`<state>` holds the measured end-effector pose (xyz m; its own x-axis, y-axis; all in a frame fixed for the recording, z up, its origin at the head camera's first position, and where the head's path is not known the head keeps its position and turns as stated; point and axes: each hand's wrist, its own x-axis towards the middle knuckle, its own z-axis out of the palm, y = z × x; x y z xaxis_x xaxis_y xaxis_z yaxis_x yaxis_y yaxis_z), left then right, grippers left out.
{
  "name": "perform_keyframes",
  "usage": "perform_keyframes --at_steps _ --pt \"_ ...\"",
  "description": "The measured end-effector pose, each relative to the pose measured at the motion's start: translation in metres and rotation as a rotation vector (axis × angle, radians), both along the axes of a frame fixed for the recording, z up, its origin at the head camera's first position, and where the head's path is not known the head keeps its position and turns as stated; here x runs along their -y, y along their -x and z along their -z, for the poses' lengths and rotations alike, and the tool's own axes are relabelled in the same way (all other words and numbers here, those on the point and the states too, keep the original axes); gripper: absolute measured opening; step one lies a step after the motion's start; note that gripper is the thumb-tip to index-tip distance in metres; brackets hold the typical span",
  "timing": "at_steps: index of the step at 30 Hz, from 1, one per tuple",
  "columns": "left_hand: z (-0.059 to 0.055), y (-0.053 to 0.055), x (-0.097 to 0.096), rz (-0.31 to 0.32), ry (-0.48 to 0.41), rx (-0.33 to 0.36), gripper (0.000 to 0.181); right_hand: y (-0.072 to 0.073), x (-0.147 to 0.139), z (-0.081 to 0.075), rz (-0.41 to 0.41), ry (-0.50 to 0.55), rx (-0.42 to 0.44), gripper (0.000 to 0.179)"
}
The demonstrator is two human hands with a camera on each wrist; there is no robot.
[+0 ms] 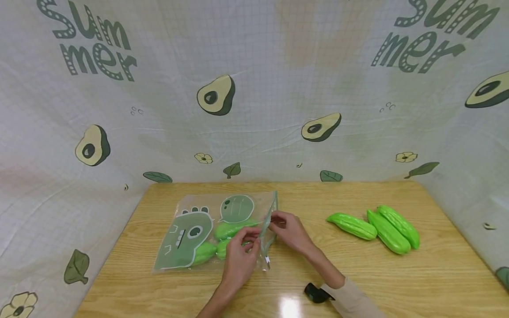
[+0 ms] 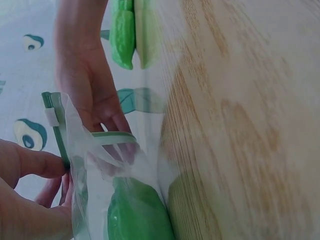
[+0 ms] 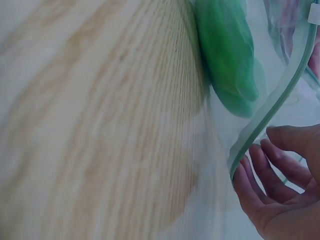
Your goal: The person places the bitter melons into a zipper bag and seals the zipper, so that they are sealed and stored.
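A clear zip bag (image 1: 183,238) with a printed green dinosaur lies on the table, its mouth facing right. Inside are several bright green, ridged toy vegetables (image 1: 204,253) that look like bitter melons; one bagged vegetable (image 3: 227,55) shows near the mouth in the right wrist view. My left hand (image 1: 240,260) pinches the near side of the mouth between thumb and fingers, close to the white slider (image 2: 52,117). On the far side, my right hand (image 1: 290,229) curls its fingers round the green zip strip (image 3: 272,102), its thumb apart from them. The mouth gapes between both hands.
Three more green vegetables (image 1: 387,232) lie together at the right of the wooden table (image 1: 302,198). A cloth (image 1: 262,145) printed with avocados and leaves hangs behind and at both sides. A small black device (image 1: 316,293) sits at my right wrist.
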<state>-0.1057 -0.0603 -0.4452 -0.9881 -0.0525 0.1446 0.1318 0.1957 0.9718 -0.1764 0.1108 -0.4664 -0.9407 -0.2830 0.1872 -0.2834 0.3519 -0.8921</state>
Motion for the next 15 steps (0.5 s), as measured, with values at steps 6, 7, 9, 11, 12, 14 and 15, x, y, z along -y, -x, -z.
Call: perform_keyframes --at_steps 6,7,9,11,12,14,15 --pt "-0.001 0.0 0.0 -0.003 -0.007 0.005 0.021 -0.002 -0.005 0.0 0.041 -0.021 -0.05 0.015" --pt "-0.001 0.0 0.0 -0.003 -0.009 0.004 0.021 -0.002 -0.006 0.001 0.051 -0.028 -0.058 0.014" --pt "-0.001 0.0 0.0 -0.004 -0.014 -0.007 0.021 -0.003 -0.007 0.0 0.065 -0.037 -0.076 0.013" --pt "0.0 0.0 0.0 -0.003 -0.014 -0.018 0.02 -0.004 -0.009 0.0 0.08 -0.051 -0.089 0.012" --pt "0.0 -0.001 0.0 -0.002 -0.014 -0.023 0.02 -0.005 -0.01 -0.001 0.087 -0.062 -0.089 0.012" --pt "0.0 -0.001 0.0 0.0 -0.015 -0.026 0.02 -0.006 -0.013 -0.002 0.097 -0.08 -0.096 0.013" --pt "0.0 -0.001 0.0 -0.001 -0.013 -0.022 0.02 -0.006 -0.014 -0.003 0.102 -0.09 -0.096 0.013"
